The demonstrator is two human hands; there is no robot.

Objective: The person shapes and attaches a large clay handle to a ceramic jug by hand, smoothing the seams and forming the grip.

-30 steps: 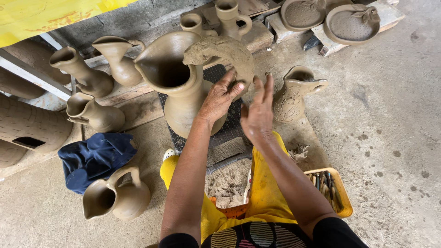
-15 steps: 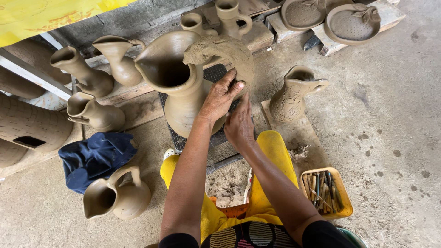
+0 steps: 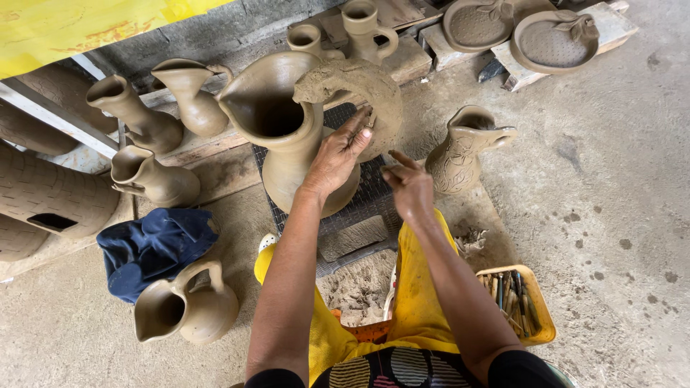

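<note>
**Hands on large clay jug, handle side**

Large unfired brown clay jug with a wide flared mouth [image 3: 287, 122] stands upright on a dark mesh mat [image 3: 366, 197], centre of view, on the concrete floor. A thick rough clay handle [image 3: 359, 90] arches from its rim down the right side.

Left hand [image 3: 336, 159]: flat on the jug's belly, palm against the clay, fingers spread and reaching up to the lower end of the handle. Pressing, not gripping.

Right hand [image 3: 410, 188]: just right of the jug, clear of it. Fingers loosely curled, index pointing toward the handle. Whether it pinches something small, cannot tell.

Around it:
- Smaller clay pitcher with leaf carving on its side [image 3: 460, 154], upright, just right of the mat, near the right hand.
- Plain clay pitcher with loop handle [image 3: 188, 309], lower left, beside a crumpled dark blue cloth [image 3: 151, 244].
- Three narrow-necked clay vases [image 3: 144, 122] to the left on a wooden plank; two small clay mugs [image 3: 359, 29] behind the jug.
- Two flat round clay lids [image 3: 517, 32] on boards, top right.
- Yellow plastic tray of modelling tools [image 3: 521, 302] by the person's right forearm.
- Loose clay scraps [image 3: 359, 287] between the knees; yellow apron [image 3: 417, 287] over the lap.
</note>
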